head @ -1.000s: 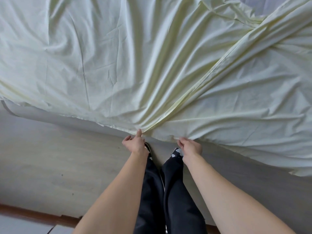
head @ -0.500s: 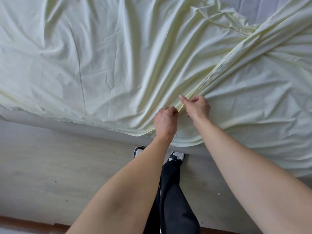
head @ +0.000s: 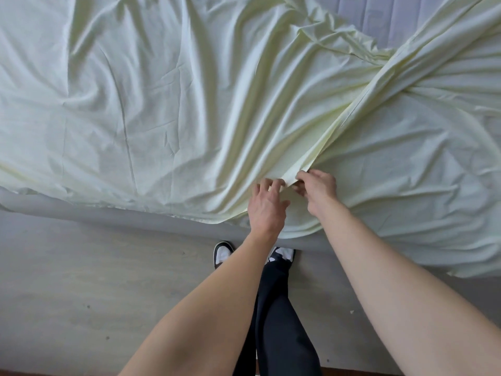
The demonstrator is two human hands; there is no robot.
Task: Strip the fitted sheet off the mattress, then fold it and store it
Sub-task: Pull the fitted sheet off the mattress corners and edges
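The pale yellow fitted sheet [head: 168,99] lies loose and wrinkled across the mattress, with a hemmed edge folded diagonally from upper right down to the near side. Bare grey mattress [head: 385,17] shows at the top right. My left hand [head: 267,204] rests on the sheet near the bed's front edge, its fingertips curled at the end of that hem. Just to its right, my right hand [head: 317,188] pinches the same hem end between thumb and fingers. Both hands nearly touch each other.
The grey side of the bed [head: 108,215] runs along the near edge. Below it is light wooden floor [head: 95,294], where my black-and-white shoes [head: 223,252] and dark trousers stand close against the bed. The sheet overhangs the bed at the right [head: 433,256].
Both hands rose from the sheet's hanging lower edge up onto the bed, came together at the end of the diagonal hem, and took hold of it. The view shifted closer to the bed.
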